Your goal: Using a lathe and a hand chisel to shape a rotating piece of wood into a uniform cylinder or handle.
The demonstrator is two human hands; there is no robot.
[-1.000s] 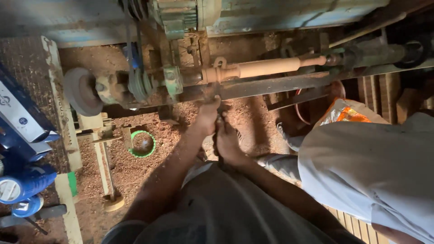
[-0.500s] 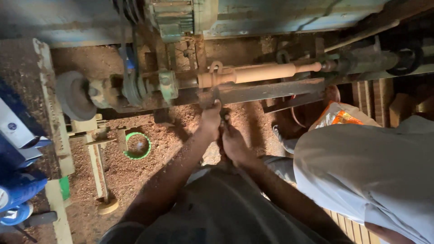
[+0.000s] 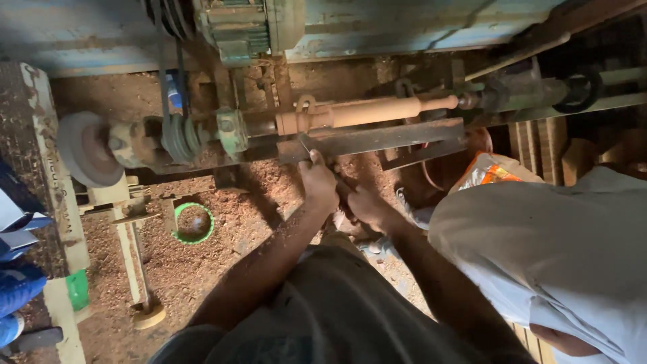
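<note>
At frame centre, our left hand (image 3: 318,183) & right hand (image 3: 362,203) clench a thin metal chisel (image 3: 306,145) on the flat steel rest (image 3: 377,140). Smooth round wood spindle (image 3: 367,112) above. Vs before, hands sit nearer the rest.

Both forearms bare, reaching up and away from the body, converging toward the middle. Left hand (image 3: 318,183) higher and further out — fingers curled into a closed grip, knuckles up, wrist nearly straight in line with the forearm. Right hand (image 3: 364,204) just beside and slightly below it, fingers bent inward, close enough to seem touching the left. Right forearm angled in from the lower right — elbows out of sight.
</note>
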